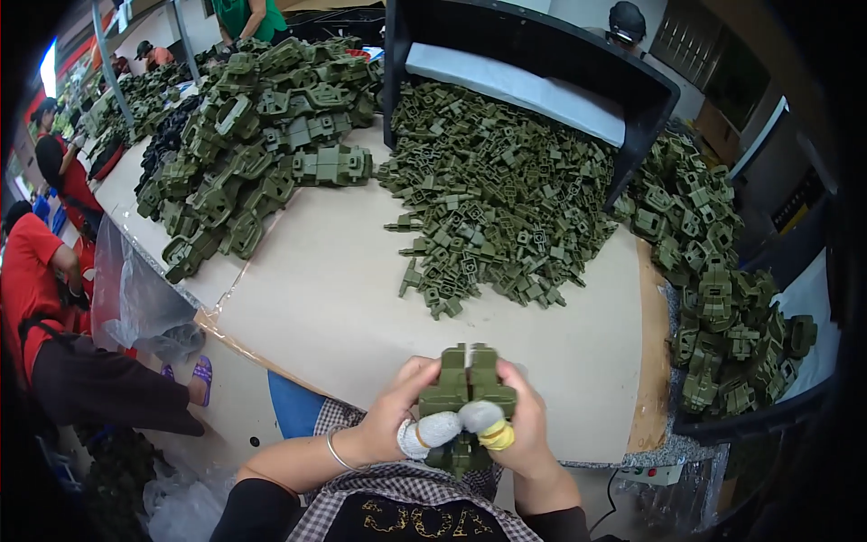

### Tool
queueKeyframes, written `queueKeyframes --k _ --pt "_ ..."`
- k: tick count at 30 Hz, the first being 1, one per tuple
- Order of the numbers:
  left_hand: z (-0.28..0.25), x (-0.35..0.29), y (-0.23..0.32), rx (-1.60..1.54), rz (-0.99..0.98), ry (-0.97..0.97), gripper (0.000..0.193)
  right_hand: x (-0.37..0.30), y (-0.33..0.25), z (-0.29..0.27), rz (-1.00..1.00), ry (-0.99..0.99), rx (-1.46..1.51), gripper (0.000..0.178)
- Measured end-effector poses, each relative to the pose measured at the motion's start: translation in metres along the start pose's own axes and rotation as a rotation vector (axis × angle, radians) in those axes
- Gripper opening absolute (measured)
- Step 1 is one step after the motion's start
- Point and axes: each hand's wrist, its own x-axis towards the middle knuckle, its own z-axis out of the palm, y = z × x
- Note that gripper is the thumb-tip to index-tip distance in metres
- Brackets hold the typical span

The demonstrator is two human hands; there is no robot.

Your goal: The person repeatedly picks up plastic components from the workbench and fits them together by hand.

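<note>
We see the tabletop [307,244] softly lit, white glare [48,72] at upper left, dimness at far right, and edges curving toward black corners.

The left hand [390,417] and right hand [531,429] hold moulded green plastic [442,396] in their fingers [417,375], beyond which small green pieces [497,199] lie piled on the counter [316,262], with one heap [244,144] farther left and another heap [718,298] to the right.

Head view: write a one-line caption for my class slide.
Both hands, thumbs covered, hold moulded olive-green plastic at a table heaped with green pieces.
</note>
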Motion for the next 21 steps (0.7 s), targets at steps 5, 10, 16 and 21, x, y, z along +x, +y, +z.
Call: queueKeyframes --k 5,10,16,21 --pt "-0.052 -0.019 -0.016 -0.567 -0.353 0.495 0.049 -0.007 -0.005 -0.084 0.066 0.542 -0.653 0.059" --pt "-0.045 -0.039 -0.026 -0.93 -0.551 0.405 0.047 0.04 0.015 -0.068 -0.025 0.186 -1.061 0.054" --pt "-0.018 -0.068 -0.035 -1.264 -0.71 -0.009 0.056 0.094 0.06 0.005 -0.339 -0.282 -0.946 0.048" --pt "-0.004 -0.092 -0.047 -1.385 -0.702 0.114 0.047 0.096 0.078 0.015 -0.297 -0.188 -0.954 0.048"
